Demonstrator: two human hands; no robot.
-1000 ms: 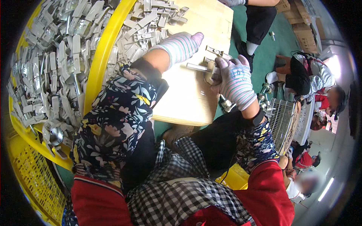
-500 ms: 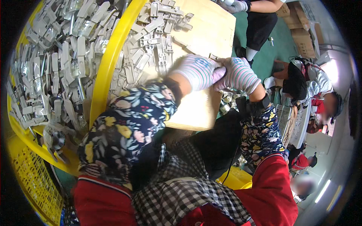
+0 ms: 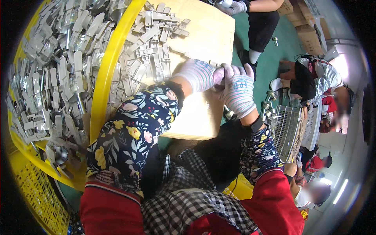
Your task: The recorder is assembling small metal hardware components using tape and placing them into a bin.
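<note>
My left hand (image 3: 198, 75), in a striped knit glove, is closed in a pinch at the right side of the wooden board (image 3: 207, 31). Against its fingertips is my right hand (image 3: 237, 91), gloved alike, its thumb side pinched in and its outer fingers raised. Something small and dark sits between the two hands, mostly covered by the fingers, so its kind is hidden. Left of my hands, a loose pile of grey plastic lever-shaped parts (image 3: 150, 51) lies on the board.
A yellow crate (image 3: 113, 51) at left is heaped with grey levers and metal rods. Metal fittings (image 3: 269, 105) lie beside a pale slatted crate (image 3: 288, 121) at right. A co-worker's gloved hand (image 3: 233, 7) is at the top; other people sit farther right.
My right hand has turned more upright and its outer fingers have lifted. Both hands have shifted slightly left in the picture and stay together.
</note>
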